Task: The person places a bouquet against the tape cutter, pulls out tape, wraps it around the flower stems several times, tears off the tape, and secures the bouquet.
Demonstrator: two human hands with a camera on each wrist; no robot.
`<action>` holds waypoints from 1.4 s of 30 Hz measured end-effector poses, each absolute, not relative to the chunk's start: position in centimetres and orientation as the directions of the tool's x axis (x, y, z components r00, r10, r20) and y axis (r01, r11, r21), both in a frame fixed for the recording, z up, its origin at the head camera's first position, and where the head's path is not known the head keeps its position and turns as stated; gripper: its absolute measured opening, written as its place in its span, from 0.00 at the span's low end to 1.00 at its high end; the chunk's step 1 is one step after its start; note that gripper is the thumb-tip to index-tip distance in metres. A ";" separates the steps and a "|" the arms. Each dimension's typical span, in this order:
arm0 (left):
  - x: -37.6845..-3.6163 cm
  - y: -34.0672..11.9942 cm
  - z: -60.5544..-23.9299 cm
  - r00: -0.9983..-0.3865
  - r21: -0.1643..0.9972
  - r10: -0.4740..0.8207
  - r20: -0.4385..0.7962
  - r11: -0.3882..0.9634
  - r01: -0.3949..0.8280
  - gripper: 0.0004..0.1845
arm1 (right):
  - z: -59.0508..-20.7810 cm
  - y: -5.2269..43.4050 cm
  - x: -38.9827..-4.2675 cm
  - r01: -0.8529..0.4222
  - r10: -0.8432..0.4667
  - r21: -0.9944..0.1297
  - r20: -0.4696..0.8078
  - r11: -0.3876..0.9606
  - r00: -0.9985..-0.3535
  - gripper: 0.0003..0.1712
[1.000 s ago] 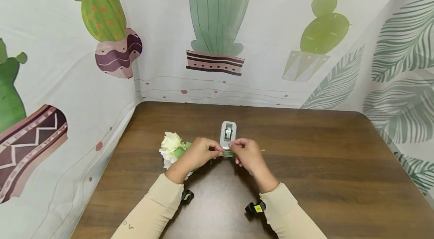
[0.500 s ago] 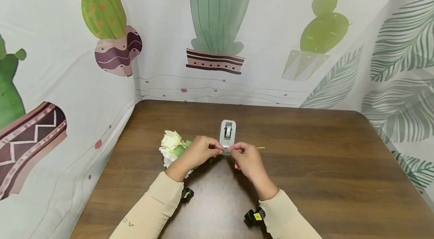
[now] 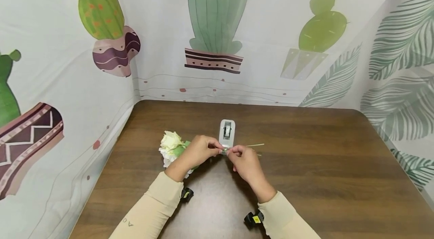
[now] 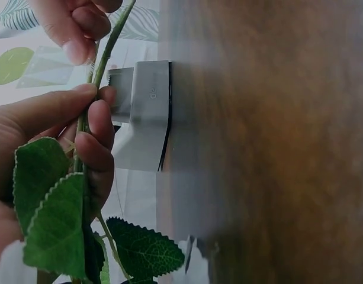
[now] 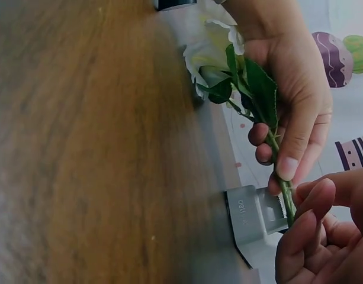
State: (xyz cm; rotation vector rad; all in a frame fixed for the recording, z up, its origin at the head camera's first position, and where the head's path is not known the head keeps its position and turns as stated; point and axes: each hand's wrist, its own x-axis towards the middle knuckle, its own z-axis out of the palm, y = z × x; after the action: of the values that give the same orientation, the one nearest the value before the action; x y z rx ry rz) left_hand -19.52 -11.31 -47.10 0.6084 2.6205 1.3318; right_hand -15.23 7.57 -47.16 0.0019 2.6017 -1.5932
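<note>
Between both hands [image 3: 222, 154], thin green stem [image 5: 280, 171]

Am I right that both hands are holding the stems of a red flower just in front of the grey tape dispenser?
Not quite: the flower is white, not red, as the head view shows. The rest holds: the left hand and the right hand both pinch its green stems just in front of the grey tape dispenser on the wooden table.
</note>
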 end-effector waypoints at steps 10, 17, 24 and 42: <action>-19.6 -11.3 -47.2 -0.912 0.815 0.406 0.058 0.508 0.279 0.04 | -47.3 7.3 -14.8 -0.008 -0.026 -0.844 -0.008 0.536 -1.000 0.07; -19.4 -11.4 -47.1 -0.901 0.795 0.424 0.091 0.514 0.322 0.04 | -47.6 7.2 -14.6 -0.113 -0.051 -0.764 0.104 0.635 -0.993 0.04; -19.5 -11.4 -47.0 -0.902 0.800 0.423 0.092 0.508 0.319 0.04 | -46.9 7.8 -14.7 -0.239 -0.110 -0.685 0.228 0.688 -0.968 0.05; -20.2 -12.0 -46.7 -0.886 0.830 0.458 0.072 0.465 0.308 0.04 | -46.9 8.8 -16.5 -0.480 -0.364 -0.448 0.324 0.754 -0.873 0.14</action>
State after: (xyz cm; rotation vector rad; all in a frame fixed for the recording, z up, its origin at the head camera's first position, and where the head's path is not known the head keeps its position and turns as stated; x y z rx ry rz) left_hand -20.22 -11.98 -46.71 0.6719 2.5470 1.3928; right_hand -16.55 8.80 -46.86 -0.7667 3.1434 -0.9039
